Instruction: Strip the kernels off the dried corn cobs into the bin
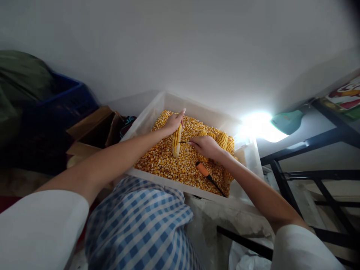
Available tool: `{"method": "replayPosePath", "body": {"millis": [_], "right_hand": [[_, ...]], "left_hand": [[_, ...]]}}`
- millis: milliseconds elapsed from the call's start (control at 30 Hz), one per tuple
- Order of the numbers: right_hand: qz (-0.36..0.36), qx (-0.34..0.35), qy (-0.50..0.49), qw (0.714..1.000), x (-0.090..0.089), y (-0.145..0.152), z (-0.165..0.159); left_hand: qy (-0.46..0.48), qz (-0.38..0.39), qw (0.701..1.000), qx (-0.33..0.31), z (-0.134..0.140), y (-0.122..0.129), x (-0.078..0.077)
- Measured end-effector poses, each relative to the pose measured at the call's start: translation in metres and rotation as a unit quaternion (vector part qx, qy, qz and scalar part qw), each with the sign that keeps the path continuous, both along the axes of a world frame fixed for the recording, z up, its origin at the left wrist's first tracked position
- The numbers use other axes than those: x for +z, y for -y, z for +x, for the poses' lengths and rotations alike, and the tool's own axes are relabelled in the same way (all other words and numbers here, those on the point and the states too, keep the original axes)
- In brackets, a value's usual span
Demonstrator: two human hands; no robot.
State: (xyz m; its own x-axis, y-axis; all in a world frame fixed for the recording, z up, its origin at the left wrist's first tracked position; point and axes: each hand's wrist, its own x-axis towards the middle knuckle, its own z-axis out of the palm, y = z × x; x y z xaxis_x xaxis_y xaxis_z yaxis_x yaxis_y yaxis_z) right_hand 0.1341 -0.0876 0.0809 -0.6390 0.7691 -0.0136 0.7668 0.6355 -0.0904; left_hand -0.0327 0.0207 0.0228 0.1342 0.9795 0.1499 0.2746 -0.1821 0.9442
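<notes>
My left hand (174, 123) is closed around the upper end of a yellow corn cob (176, 141), which it holds upright and slightly tilted over loose kernels. In my right hand (204, 145) is a thin metal tool (184, 142), its tip against the side of the cob; its handle is hidden in my fist. A bed of loose corn kernels (160, 161) fills much of a translucent plastic bin (194, 107). Several whole cobs (222, 140) lie at the bin's right side, partly behind my right hand. A screwdriver with an orange and black handle (203, 169) rests on the kernels nearer to me.
A bright lamp with a green housing (288, 122) shines at the bin's right corner. Black metal bars (306, 175) stand on the right. On the left are an open cardboard box (90, 125) and a dark blue crate (64, 97). A wall rises behind the bin.
</notes>
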Motion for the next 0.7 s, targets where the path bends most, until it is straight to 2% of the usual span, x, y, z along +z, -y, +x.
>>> {"method": "replayPosePath", "body": {"millis": [333, 567, 700], "right_hand": [[0.026, 0.001, 0.070, 0.997, 0.007, 0.010, -0.011], [0.046, -0.021, 0.164, 0.985, 0.012, 0.028, -0.029], [0.057, -0.029, 0.178, 0.982, 0.008, 0.034, -0.038]], "left_hand": [[-0.019, -0.002, 1.000, 0.020, 0.000, 0.003, 0.001], [-0.086, 0.022, 0.994, 0.063, 0.004, 0.004, 0.004], [-0.111, 0.035, 0.989, 0.087, 0.005, 0.006, 0.007]]}}
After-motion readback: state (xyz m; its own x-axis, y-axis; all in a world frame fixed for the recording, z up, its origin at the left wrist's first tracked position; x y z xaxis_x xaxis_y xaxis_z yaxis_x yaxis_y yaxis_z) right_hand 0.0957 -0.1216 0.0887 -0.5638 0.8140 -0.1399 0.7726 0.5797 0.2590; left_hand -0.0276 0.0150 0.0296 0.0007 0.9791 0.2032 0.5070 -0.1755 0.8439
